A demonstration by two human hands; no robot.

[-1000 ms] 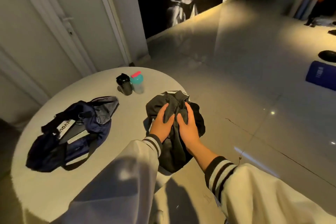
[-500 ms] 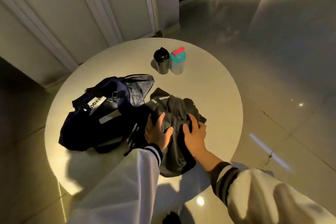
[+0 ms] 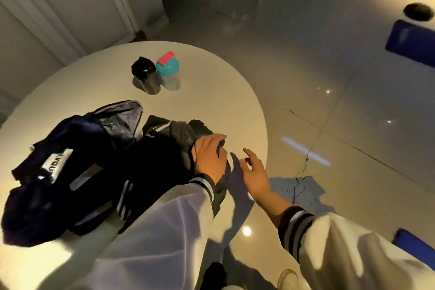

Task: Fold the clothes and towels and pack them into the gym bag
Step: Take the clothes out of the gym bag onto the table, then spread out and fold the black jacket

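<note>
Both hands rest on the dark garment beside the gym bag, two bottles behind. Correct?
No. The head view shows only the left hand on the dark garment; the right hand is off it, open over the table. The gym bag, black bottle and teal-lidded bottle are as stated.

Navy gym bag point(image 3: 35, 195); teal-lidded bottle point(image 3: 168, 70)

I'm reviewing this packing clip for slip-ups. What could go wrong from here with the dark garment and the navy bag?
1. Only the left hand rests on the loosely bundled dark grey garment; the right hand is off it, so the fold may spring open.
2. The navy fabric gym bag lies slumped, its grey-lined mouth only partly open, so the garment could bunch going in.
3. The bundle sits near the round white table's edge and might slide off.
</note>
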